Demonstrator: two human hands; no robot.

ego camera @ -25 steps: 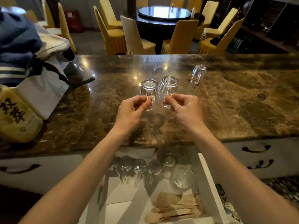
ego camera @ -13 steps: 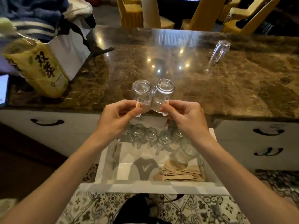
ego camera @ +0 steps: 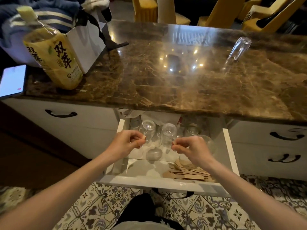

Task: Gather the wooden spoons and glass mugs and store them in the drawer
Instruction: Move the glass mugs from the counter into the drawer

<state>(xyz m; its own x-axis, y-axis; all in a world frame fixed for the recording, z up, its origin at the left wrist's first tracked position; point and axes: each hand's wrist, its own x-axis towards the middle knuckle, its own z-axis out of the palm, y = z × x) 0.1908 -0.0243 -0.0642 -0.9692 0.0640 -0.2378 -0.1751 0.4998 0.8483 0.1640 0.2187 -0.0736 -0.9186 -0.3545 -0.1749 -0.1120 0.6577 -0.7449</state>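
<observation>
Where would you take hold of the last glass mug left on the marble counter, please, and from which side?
The glass mug stands upside down at the counter's far right. Its handle seems to face the near side, though blur makes that uncertain; if so, pinch it from there, as each hand now does. Otherwise wrap a grip round the body from its right.
</observation>
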